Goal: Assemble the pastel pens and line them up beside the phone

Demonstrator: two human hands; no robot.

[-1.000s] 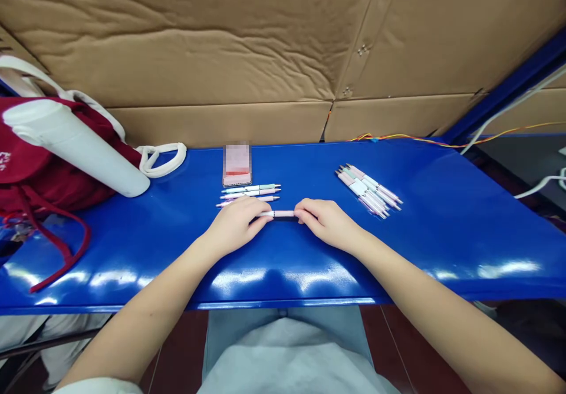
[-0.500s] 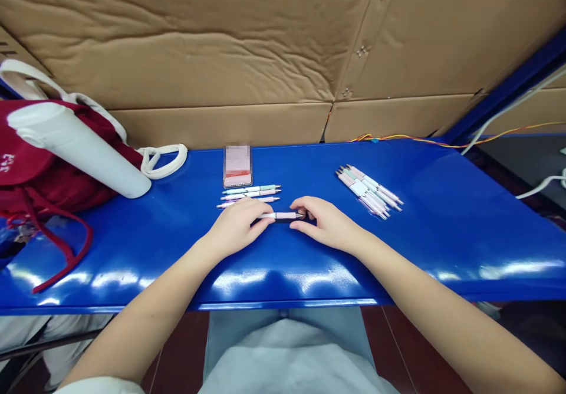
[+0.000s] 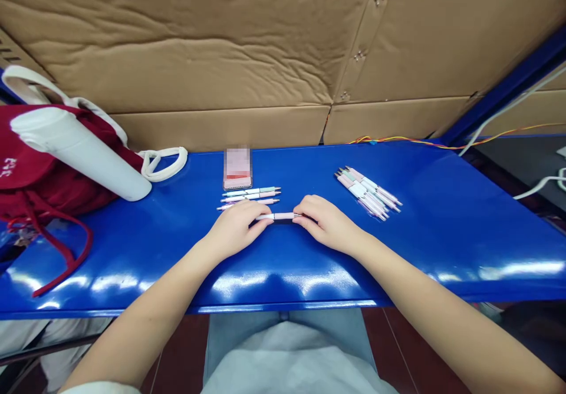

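Note:
A pale pink and white pen (image 3: 283, 216) lies level between my two hands, low over the blue table. My left hand (image 3: 239, 227) pinches its white end between thumb and fingers. At the metal-tipped end, my right hand (image 3: 322, 222) has its thumb and fingers closed on the pen. Just beyond my left hand are three pens (image 3: 252, 197) side by side, pale green, pink and lilac. Off to the right rests a bunch of several pastel pens (image 3: 369, 192), their tips toward the lower right.
A small pink card holder (image 3: 237, 170) lies behind the three pens. On the left are a red bag (image 3: 88, 170) and a white bottle (image 3: 84, 152). Cardboard (image 3: 221, 75) lines the back of the blue table (image 3: 442, 217). Thin wires (image 3: 407, 140) run along the right rear edge.
The fingers of my right hand, parted around the pen tip before, have closed on it. My left hand keeps its hold on the other end.

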